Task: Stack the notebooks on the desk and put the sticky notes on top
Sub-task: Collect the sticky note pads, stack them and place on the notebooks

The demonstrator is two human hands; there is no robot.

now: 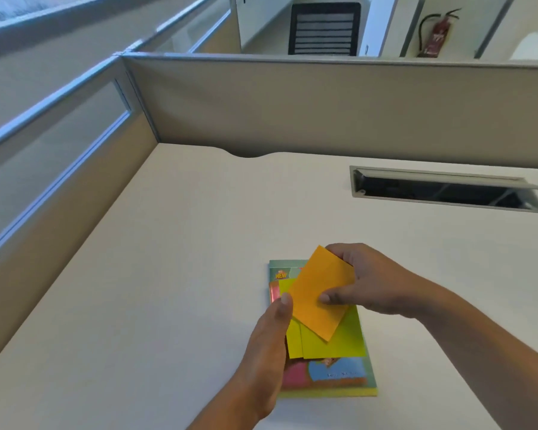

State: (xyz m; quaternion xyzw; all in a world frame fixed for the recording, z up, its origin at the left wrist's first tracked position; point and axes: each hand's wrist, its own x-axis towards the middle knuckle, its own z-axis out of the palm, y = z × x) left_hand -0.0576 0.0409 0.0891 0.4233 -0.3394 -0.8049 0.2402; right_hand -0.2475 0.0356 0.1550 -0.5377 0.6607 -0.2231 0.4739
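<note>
Both hands are pinching stickies over the notebooks (339,380) on the tabletop (168,243): right hand (376,283) gripping the orange pad (320,301), left hand (271,346) at 7 o'clock clamping the yellow-green ones (339,342).

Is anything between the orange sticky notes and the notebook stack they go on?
Only the green notes already lying on the notebooks. The right hand holds the orange notes just above them; the left hand steadies the green ones.
</note>
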